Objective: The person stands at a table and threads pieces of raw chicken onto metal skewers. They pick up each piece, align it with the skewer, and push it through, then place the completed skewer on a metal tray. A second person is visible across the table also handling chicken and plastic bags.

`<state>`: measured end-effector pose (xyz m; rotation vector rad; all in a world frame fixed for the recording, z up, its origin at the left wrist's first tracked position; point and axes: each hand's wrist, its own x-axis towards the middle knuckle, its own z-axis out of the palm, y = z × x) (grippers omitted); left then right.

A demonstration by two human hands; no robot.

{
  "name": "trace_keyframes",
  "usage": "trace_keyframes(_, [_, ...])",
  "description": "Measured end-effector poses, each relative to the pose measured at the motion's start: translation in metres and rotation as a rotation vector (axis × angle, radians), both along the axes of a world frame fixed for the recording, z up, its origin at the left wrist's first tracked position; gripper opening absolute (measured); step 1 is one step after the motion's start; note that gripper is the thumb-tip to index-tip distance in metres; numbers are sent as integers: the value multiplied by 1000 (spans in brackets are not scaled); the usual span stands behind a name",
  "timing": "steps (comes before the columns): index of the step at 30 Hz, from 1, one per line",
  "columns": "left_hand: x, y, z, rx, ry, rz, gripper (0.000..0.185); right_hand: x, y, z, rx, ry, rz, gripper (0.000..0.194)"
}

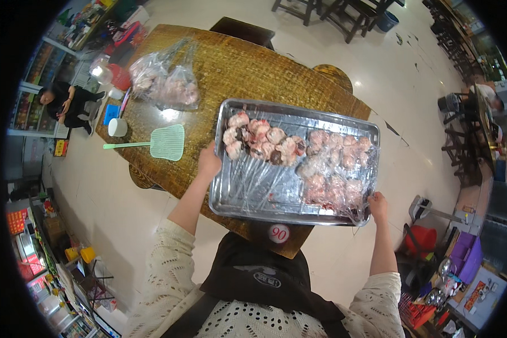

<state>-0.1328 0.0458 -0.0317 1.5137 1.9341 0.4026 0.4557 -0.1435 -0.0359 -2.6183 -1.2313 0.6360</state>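
Observation:
A rectangular stainless steel tray (253,207) spans the space between my hands, over the near corner of a brown wooden table (236,63). My left hand (210,161) grips its left rim, and my right hand (378,206) holds the lower right corner. In the tray's left half lie raw meat pieces (262,139) on thin skewers (253,177), their sticks towards me. Clear plastic wraps more pale pink meat pieces (338,169) in the right half. Whether the tray rests on the table or is lifted, I cannot tell.
Left on the table are clear plastic bags of raw meat (164,84), a green fly swatter (167,143), a white paper roll (117,127) and a blue box (111,114). Wooden stools (333,77) surround the table. One person (69,105) sits at far left, another (488,97) at far right.

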Motion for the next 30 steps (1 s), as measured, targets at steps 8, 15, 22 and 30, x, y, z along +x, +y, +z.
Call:
trace_keyframes(8, [6, 10, 16, 182, 38, 69, 60, -51, -46, 6, 17, 31, -19, 25])
trace_keyframes(15, [28, -49, 58, 303, -14, 31, 53, -162, -133, -17, -52, 240, -339, 22])
trace_keyframes(22, [57, -95, 64, 196, -191, -89, 45, -288, -134, 2, -27, 1150, -853, 26])
trace_keyframes(30, [51, -118, 50, 150, -182, -294, 48, -395, -88, 22, -384, 1887, -671, 31])
